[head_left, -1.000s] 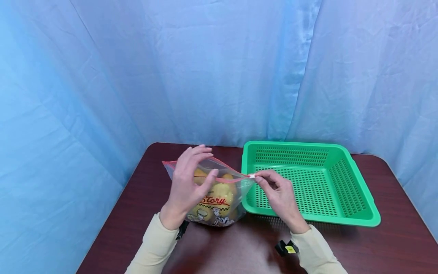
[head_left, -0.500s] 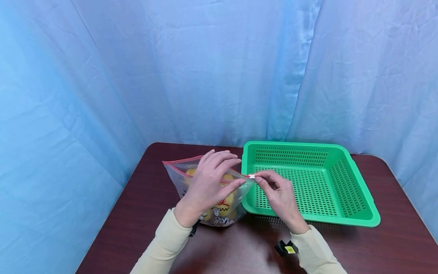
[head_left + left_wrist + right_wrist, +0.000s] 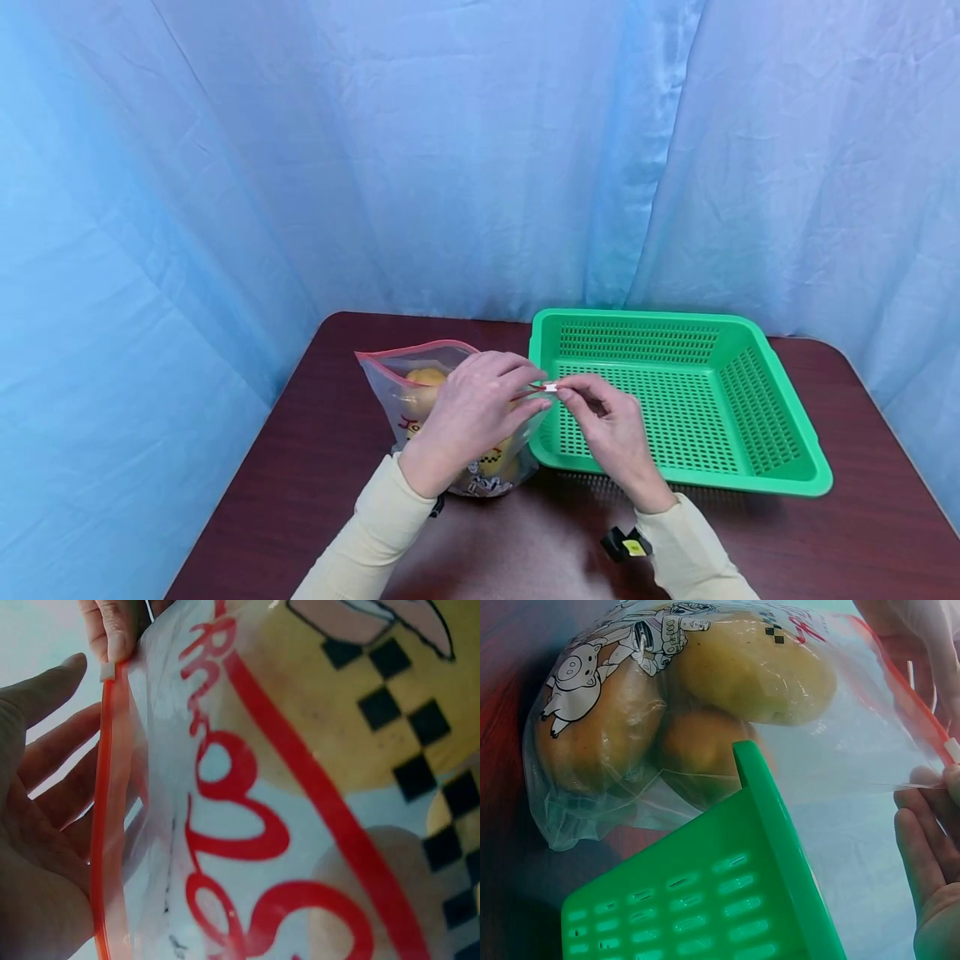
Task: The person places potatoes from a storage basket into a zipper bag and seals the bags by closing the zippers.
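A clear zip bag (image 3: 384,392) with a red-edged mouth and cartoon print stands on the table with several potatoes (image 3: 757,667) inside. Its left part gapes in the head view. My right hand (image 3: 615,429) pinches the bag's right corner beside the white slider (image 3: 551,387). My left hand (image 3: 476,408) reaches over the mouth, its fingertips close to the slider. In the left wrist view the left thumb and fingers stand apart on either side of the red zip strip (image 3: 105,787). The left hand hides the middle of the bag in the head view.
A green slotted plastic basket (image 3: 667,478) stands right of the bag, its near left corner close to it. The dark wooden table (image 3: 285,467) reaches to light blue curtains (image 3: 480,167) behind. Black wrist mounts (image 3: 618,544) are strapped on both wrists.
My left hand has moved right along the bag's mouth to beside the slider, its thumb and fingers coming nearer each other. The right hand stays in place at the corner.
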Motion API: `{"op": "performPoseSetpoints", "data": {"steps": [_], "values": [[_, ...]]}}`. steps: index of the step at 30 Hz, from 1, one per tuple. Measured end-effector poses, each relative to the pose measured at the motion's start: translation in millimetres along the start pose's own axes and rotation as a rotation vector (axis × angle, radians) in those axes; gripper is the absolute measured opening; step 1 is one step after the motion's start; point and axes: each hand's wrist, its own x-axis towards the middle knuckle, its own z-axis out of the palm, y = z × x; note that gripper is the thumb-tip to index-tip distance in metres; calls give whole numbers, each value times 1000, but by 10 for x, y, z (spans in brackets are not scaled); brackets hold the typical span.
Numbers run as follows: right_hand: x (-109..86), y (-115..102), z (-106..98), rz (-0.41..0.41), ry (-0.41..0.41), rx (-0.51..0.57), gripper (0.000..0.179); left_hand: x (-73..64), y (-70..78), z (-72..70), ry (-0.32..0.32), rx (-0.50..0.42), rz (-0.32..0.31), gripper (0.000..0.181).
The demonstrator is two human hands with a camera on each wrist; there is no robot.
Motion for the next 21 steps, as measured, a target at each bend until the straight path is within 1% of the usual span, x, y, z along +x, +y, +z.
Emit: {"op": "performPoseSetpoints", "data": {"steps": [6, 10, 15, 21], "values": [[-16, 15, 32, -26, 24, -11, 26, 0, 28, 32, -6, 40, -19, 22], [-13, -8, 26, -22, 16, -13, 25, -5, 47, 54, -10, 30, -49, 18], [-12, -30, 7, -16, 0, -5, 23, -14, 59, 88, 15, 10, -70, 13], [-25, -20, -5, -21, -19, 23, 19, -24, 65, 110, 38, 19, -63, 13]]}}
